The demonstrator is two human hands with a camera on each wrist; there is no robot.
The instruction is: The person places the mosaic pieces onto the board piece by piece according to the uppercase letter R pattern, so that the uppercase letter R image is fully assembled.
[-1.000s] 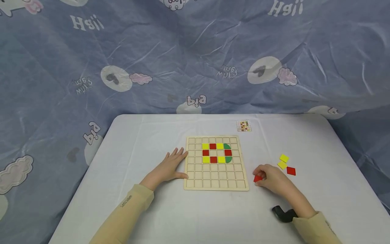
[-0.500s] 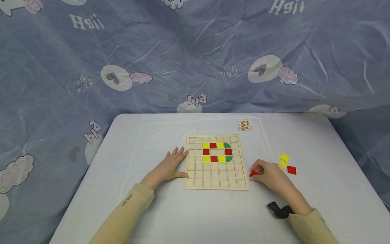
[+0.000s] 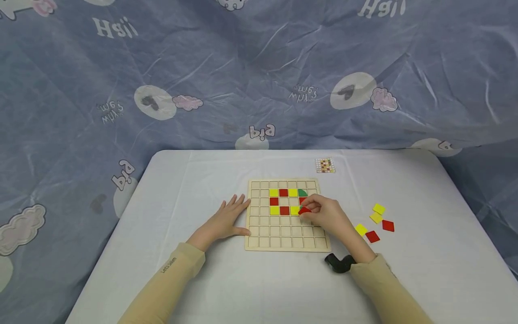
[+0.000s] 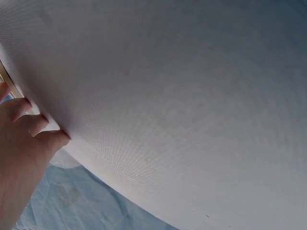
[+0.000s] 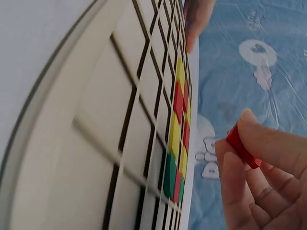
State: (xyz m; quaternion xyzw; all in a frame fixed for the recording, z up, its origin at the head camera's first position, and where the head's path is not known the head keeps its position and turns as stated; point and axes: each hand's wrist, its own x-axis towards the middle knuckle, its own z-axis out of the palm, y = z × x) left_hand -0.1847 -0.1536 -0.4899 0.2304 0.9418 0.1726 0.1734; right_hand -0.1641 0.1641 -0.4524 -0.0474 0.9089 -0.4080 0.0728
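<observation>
A wooden grid board lies on the white table, with red, yellow and green tiles set in a ring in its upper middle. My left hand lies with spread fingers on the table, fingertips and thumb at the board's left edge. Over the right side of the board, my right hand pinches a red tile between thumb and fingers. In the head view this hand covers part of the lower green quarter-round tile and the red tile above it. The right wrist view shows the held tile tilted, above the board.
Right of the board lie loose yellow tiles and red tiles. A small printed pattern card lies behind the board. A black curved object shows beside the right wrist. A patterned blue curtain hangs behind the table.
My right hand has lifted the red tile and carried it left and away from me, from beside the board to over it. Another yellow and red tile are uncovered. The left hand stays put.
</observation>
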